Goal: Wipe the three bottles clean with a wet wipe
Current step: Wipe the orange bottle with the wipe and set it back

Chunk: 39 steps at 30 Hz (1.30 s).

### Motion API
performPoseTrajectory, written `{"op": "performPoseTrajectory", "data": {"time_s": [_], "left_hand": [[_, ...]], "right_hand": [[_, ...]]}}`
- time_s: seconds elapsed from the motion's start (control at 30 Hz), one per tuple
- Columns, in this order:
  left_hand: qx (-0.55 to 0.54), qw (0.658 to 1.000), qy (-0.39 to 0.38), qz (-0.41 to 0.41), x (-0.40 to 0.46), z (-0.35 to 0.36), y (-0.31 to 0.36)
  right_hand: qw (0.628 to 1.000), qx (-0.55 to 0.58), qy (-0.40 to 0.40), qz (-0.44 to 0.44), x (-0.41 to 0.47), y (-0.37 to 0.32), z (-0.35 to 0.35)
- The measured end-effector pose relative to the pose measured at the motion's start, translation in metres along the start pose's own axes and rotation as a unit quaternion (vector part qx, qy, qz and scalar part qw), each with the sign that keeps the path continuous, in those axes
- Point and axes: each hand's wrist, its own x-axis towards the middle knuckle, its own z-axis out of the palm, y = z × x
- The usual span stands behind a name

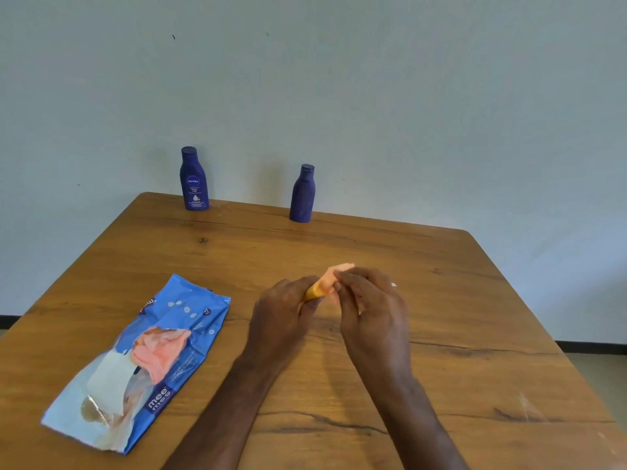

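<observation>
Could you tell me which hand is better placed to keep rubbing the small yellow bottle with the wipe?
Right. The right hand already pinches the pink wet wipe against the yellow bottle, which the left hand grips.

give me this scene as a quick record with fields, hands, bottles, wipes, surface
left hand: left hand grips a small yellow bottle
right hand: right hand pinches a pink wipe against the yellow bottle's upper end
standing bottles: labelled blue bottle and plain blue bottle, both upright at the table's far edge, apart from each other
wipe pack: blue wipe pack lies flat to the left of the hands, flap open, a pink wipe sticking out
surface: wooden table
</observation>
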Motion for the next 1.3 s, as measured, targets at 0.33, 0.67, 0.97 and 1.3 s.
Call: {"op": "performPoseTrajectory", "data": {"time_s": [0.33, 0.67, 0.97, 1.3], "left_hand": [[0.007, 1.0, 0.008, 0.024, 0.001, -0.001, 0.0], [-0.013, 0.999, -0.001, 0.035, 0.003, 0.0, 0.002], [-0.009, 1.0, -0.007, 0.025, 0.003, 0.001, 0.002], [-0.023, 0.999, -0.001, 0.027, 0.0, -0.003, 0.005]], "right_hand": [[0.988, -0.097, -0.069, -0.1, -0.003, -0.024, 0.01], [0.994, -0.07, -0.059, 0.064, 0.02, 0.01, -0.008], [0.99, -0.127, -0.045, 0.039, 0.008, -0.012, 0.0], [0.967, -0.077, -0.232, 0.079, 0.019, -0.043, -0.014]]}}
